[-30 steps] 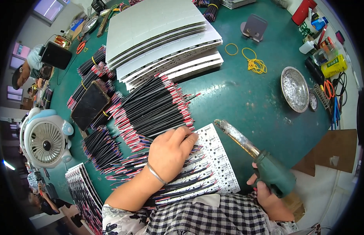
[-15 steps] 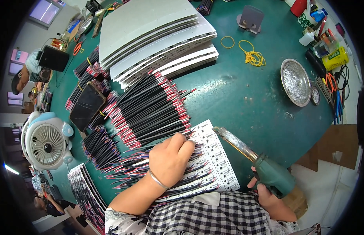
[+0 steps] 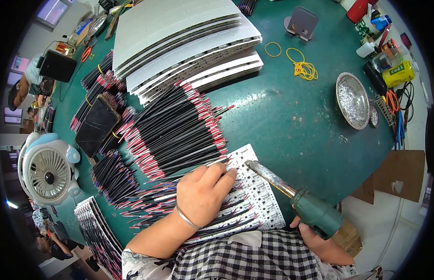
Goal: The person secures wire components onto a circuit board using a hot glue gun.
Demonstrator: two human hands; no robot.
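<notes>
My left hand is closed in a pinch over the upper left part of a white circuit board. Thin wire ends show beside its fingers, but the fingertips themselves are mostly hidden. Rows of black wires with red and white ends run leftward from the board beneath that hand. In my right hand is a green-handled soldering iron, its metal tip just over the board's upper part, right of my left fingers. Whether the tip touches the board I cannot tell.
A pile of loose black wires lies beyond my left hand, below stacked white panels. Wired boards and a fan are at left. On the right stand a metal dish and a yellow can; yellow rubber bands lie farther back.
The soldering iron has moved left and slightly down, bringing its tip from beside the board's edge to over the board. My left hand stays almost in place.
</notes>
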